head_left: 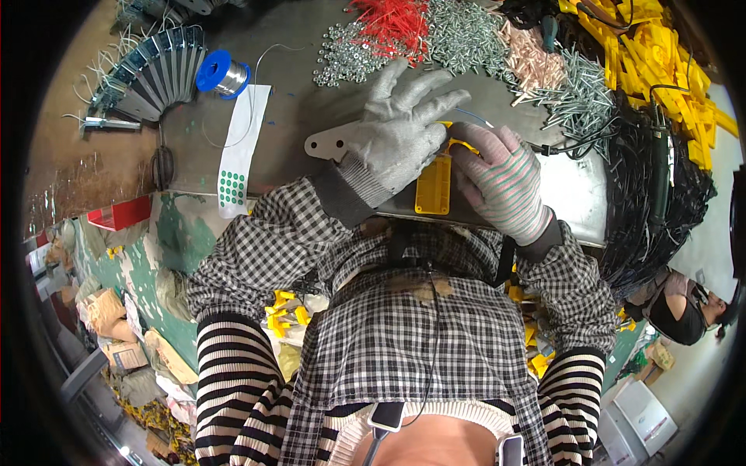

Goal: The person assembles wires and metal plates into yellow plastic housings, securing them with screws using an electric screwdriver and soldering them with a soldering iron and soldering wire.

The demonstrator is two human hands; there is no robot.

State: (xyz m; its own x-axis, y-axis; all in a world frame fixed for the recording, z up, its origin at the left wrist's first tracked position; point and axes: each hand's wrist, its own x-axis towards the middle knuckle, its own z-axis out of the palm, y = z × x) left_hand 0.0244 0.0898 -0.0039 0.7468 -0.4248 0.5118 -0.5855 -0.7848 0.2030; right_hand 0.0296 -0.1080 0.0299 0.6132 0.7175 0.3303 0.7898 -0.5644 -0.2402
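A narrow yellow plastic case point(433, 186) lies near the front edge of the metal worktop. My left hand point(404, 132), in a grey coated glove, is at its left side, with thumb and forefinger against the case. Its other fingers stretch out and apart. A flat grey metal plate with holes point(325, 144) sticks out from beneath this hand. My right hand point(501, 179), in a striped glove, has its fingers bent together at the case's upper right. Whatever is between those fingertips is hidden. A thin blue wire point(472, 116) runs just above both hands.
Beyond my hands lie heaps of nuts point(342, 58), red pieces point(396, 27), screws point(466, 39) and copper-coloured parts point(532, 62). Yellow plastic parts point(660, 70) and black cables point(637, 194) pile up at right. Leftward are a solder spool point(224, 75), a sticker strip point(245, 147) and finned assemblies point(155, 78).
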